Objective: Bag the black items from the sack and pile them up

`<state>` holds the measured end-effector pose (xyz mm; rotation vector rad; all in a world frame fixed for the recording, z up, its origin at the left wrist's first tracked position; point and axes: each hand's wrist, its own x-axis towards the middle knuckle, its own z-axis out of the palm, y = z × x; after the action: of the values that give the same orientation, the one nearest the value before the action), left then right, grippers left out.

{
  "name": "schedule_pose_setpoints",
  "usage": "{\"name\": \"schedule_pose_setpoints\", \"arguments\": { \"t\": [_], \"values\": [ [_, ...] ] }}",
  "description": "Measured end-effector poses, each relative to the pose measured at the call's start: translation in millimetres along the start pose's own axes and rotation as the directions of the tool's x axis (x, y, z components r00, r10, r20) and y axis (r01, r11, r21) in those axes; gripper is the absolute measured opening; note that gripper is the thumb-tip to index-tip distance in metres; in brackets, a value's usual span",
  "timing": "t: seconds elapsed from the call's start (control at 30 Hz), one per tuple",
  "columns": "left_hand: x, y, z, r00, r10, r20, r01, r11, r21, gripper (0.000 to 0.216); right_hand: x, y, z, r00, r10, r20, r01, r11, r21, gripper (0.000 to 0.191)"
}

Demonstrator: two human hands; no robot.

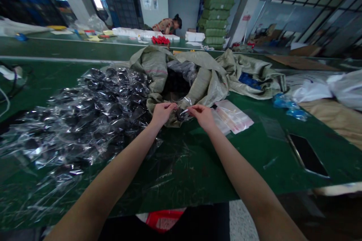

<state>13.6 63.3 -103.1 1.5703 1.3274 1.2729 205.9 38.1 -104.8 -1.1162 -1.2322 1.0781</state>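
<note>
My left hand (162, 113) and my right hand (202, 116) are both pinched on one small clear plastic bag (182, 113) with something dark inside, held just above the green table (198, 165). The bag hangs between the two hands, in front of the mouth of an open woven sack (209, 79). A big heap of similar clear-bagged dark items (90, 109) lies just left of my left hand. A stack of flat clear bags with red strips (234, 116) lies right of my right hand.
A dark phone (308, 155) lies flat at the table's right front. Blue plastic pieces (288, 104) and white bags (333, 88) sit at the right. A person (168, 25) bends over a far table, near stacked green bales (216, 19).
</note>
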Motion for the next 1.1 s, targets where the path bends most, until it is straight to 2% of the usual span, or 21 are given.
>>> {"name": "schedule_pose_setpoints", "arguments": {
  "t": [0.1,0.23,0.3,0.47,0.63,0.73,0.9,1.1],
  "values": [
    [1,-2,1,0.999,0.026,0.042,-0.03,0.996,0.082,0.027,0,12,-2,0.997,0.076,-0.031,-0.07,0.987,0.145,0.025],
    [0,-5,4,0.995,0.024,0.098,-0.037,0.99,0.134,0.028,-2,20,-5,0.985,0.157,-0.075,-0.136,0.965,0.224,0.022],
    [-1,-6,5,0.996,-0.001,0.092,-0.011,0.992,0.127,0.027,-3,22,-7,0.982,0.182,-0.048,-0.165,0.956,0.244,0.02],
    [-2,-7,3,0.995,-0.089,0.038,0.084,0.991,0.107,0.03,-8,21,-14,0.949,0.297,0.106,-0.307,0.947,0.098,0.018],
    [-2,-6,2,0.992,-0.118,0.04,0.113,0.986,0.119,0.03,-9,20,-17,0.945,0.314,0.094,-0.316,0.949,-0.003,0.005],
    [-2,-6,3,0.991,-0.133,0.022,0.13,0.988,0.086,0.029,-8,20,-14,0.934,0.347,0.091,-0.35,0.937,0.017,0.005],
    [-2,-6,5,0.984,-0.177,0.008,0.176,0.984,0.031,0.026,-10,21,-8,0.91,0.388,0.147,-0.407,0.902,0.142,0.012],
    [-4,-4,6,0.983,-0.183,0.028,0.183,0.983,-0.009,0.024,-12,21,-7,0.912,0.385,0.14,-0.403,0.906,0.13,0.007]
  ]
}}
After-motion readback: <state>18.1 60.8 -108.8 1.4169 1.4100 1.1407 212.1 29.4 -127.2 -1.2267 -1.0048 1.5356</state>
